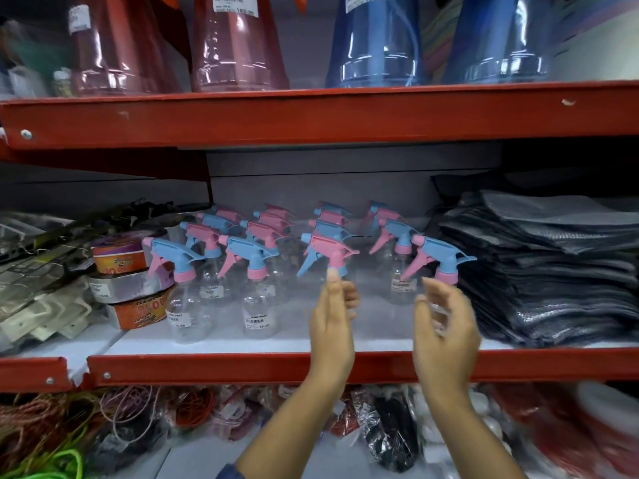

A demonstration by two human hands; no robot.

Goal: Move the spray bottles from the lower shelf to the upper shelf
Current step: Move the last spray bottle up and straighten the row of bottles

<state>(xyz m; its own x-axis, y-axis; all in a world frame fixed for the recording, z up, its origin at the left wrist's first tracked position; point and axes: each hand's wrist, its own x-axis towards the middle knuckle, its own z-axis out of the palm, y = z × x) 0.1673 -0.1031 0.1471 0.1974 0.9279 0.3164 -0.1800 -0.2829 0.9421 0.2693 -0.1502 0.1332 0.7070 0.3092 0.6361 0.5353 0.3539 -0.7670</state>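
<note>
Several clear spray bottles with pink and blue trigger heads stand in rows on the lower shelf [214, 368]. My left hand [332, 323] is wrapped around the clear body of a front bottle with a pink head and blue trigger [330, 252], thumb just under its collar. My right hand [446, 330] is beside the front right bottle with a blue head and pink trigger [444, 259], fingers apart and blurred, not closed on it. Two more front bottles [183, 267] [254, 259] stand to the left. The upper shelf [311, 115] is a red beam above.
Large red [238, 46] and blue [377, 46] plastic containers fill the upper shelf. A stack of dark packaged cloths [539, 264] sits right of the bottles, and round tins [128, 281] sit to their left. Coils of cord and bags lie below.
</note>
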